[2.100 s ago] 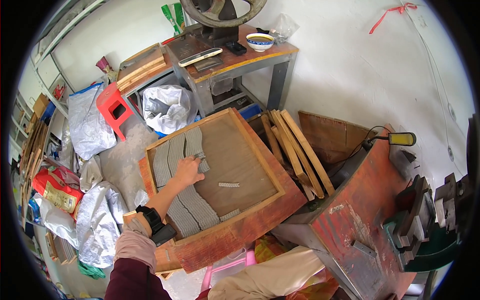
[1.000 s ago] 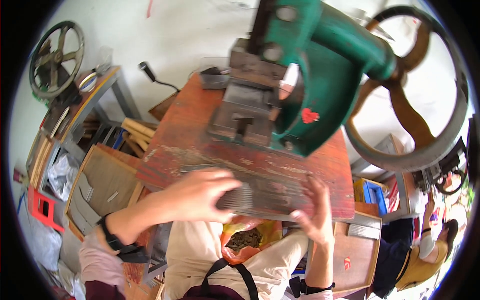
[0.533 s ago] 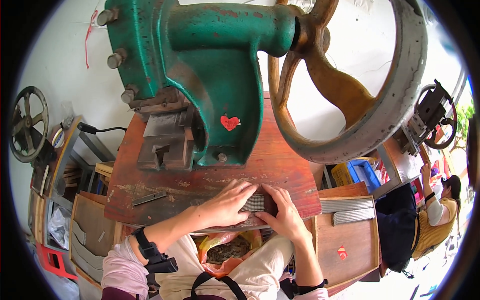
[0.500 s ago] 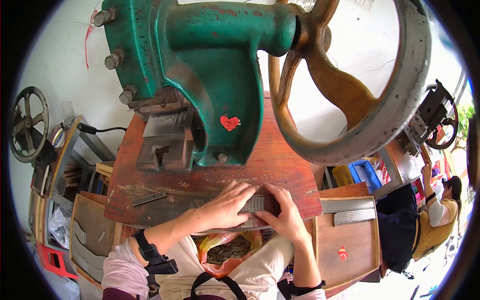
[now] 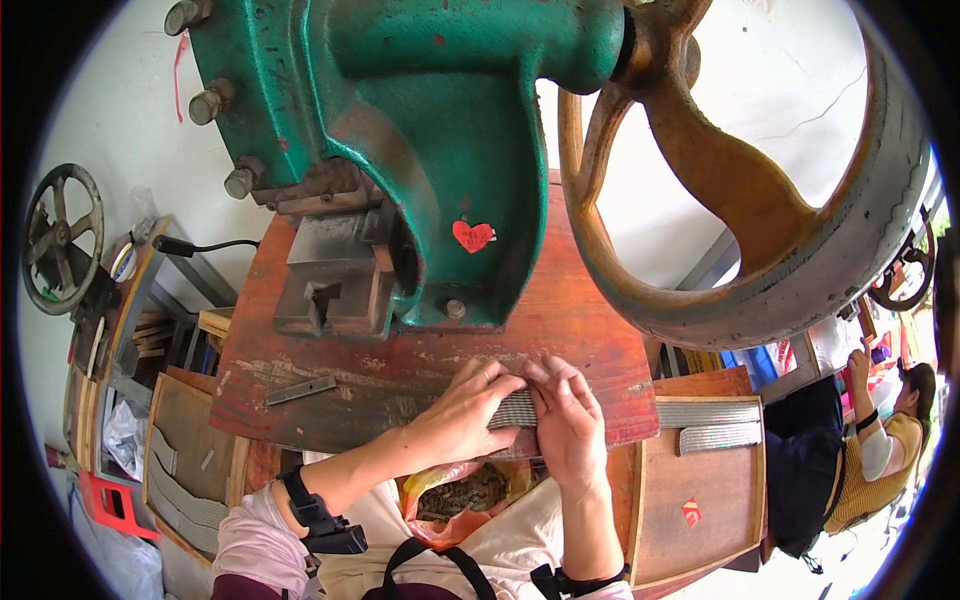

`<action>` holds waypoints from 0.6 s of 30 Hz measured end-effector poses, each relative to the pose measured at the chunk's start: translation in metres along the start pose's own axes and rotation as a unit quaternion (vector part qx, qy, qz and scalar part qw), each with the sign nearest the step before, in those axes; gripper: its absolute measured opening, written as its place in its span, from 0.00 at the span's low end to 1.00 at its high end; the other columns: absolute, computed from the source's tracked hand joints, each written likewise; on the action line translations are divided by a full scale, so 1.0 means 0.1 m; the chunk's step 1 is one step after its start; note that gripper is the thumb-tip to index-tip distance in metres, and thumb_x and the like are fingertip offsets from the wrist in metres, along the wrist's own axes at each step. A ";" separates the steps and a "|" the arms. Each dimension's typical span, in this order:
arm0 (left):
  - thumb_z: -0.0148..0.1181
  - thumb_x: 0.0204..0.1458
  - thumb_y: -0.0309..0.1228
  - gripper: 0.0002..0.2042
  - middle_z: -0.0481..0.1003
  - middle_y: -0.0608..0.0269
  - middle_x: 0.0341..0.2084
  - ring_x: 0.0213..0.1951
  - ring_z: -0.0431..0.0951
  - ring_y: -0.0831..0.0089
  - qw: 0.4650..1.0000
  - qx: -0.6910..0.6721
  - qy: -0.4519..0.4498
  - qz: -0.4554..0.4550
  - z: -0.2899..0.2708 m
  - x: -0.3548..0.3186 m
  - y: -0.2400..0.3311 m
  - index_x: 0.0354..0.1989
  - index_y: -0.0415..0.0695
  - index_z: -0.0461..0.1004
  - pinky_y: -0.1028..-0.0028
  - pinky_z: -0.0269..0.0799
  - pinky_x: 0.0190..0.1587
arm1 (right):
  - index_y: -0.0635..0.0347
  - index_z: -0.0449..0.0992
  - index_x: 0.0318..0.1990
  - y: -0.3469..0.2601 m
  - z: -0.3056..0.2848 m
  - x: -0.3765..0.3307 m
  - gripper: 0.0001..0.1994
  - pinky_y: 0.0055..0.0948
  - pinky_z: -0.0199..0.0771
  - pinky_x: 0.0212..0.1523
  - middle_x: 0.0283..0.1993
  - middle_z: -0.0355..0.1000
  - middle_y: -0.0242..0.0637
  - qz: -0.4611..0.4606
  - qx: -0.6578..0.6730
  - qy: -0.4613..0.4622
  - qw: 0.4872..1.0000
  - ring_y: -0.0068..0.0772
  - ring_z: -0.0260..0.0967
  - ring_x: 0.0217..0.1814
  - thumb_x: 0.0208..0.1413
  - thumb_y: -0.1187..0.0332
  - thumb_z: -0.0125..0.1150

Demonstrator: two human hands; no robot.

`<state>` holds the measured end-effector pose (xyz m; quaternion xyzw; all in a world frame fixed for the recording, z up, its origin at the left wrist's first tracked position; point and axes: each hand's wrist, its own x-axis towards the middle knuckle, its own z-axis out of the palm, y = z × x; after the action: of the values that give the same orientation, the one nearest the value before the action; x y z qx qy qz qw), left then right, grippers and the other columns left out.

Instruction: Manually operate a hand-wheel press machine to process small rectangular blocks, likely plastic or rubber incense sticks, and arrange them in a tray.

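On the front of the reddish wooden bench (image 5: 590, 345), a row of thin grey metal pieces (image 5: 515, 410) stands packed side by side, its ridged face showing between my hands. My left hand (image 5: 465, 405) is closed over the left end, fingers on the far side and thumb on the near side. My right hand (image 5: 572, 425) lies against the right end with its fingers stretched upward and the palm partly turned up. Some of the row is hidden by both hands. A flat metal bar (image 5: 301, 390) lies on the bench to the left.
A green hand press (image 5: 450, 150) with a large handwheel (image 5: 740, 315) stands behind my hands. Trays with metal pieces flank the bench, at left (image 5: 225, 440) and right (image 5: 640, 520). A bag of scraps (image 5: 465, 500) sits at my lap. Another person (image 5: 880, 445) works at far right.
My right hand has let its finger-and-thumb grip go and turned, fingers now straighter and pointing upward. My left hand keeps its hold on the row. The whole view has shifted slightly.
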<state>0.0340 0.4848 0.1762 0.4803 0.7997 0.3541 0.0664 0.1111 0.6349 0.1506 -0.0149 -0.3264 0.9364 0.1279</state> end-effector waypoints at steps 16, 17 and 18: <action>0.64 0.42 0.27 0.34 0.66 0.46 0.50 0.53 0.65 0.52 0.999 -0.016 0.001 -0.050 -0.17 -0.21 0.07 0.60 0.39 0.55 0.62 0.62 0.56 | 0.67 0.67 0.53 -0.36 0.07 0.00 0.30 0.38 0.63 0.57 0.51 0.68 0.49 -0.122 -0.709 -0.177 0.672 0.48 0.61 0.57 0.38 0.70 0.68; 0.64 0.42 0.28 0.33 0.67 0.47 0.48 0.52 0.65 0.53 0.998 -0.001 -0.014 -0.064 -0.20 -0.23 0.07 0.58 0.39 0.57 0.62 0.62 0.55 | 0.67 0.69 0.51 -0.33 0.09 0.01 0.29 0.38 0.64 0.55 0.49 0.69 0.49 -0.136 -0.706 -0.172 0.674 0.48 0.63 0.55 0.37 0.70 0.69; 0.64 0.42 0.28 0.33 0.67 0.47 0.48 0.52 0.65 0.53 0.998 0.002 -0.008 -0.069 -0.19 -0.25 0.05 0.58 0.39 0.57 0.62 0.62 0.55 | 0.67 0.69 0.51 -0.30 0.08 0.01 0.29 0.38 0.64 0.55 0.49 0.69 0.49 -0.138 -0.703 -0.180 0.674 0.48 0.63 0.55 0.37 0.70 0.69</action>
<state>0.0425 0.4562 0.1878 0.4267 0.8310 0.3435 0.0962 0.1157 0.6526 0.1753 0.1130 -0.9036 0.3866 0.1459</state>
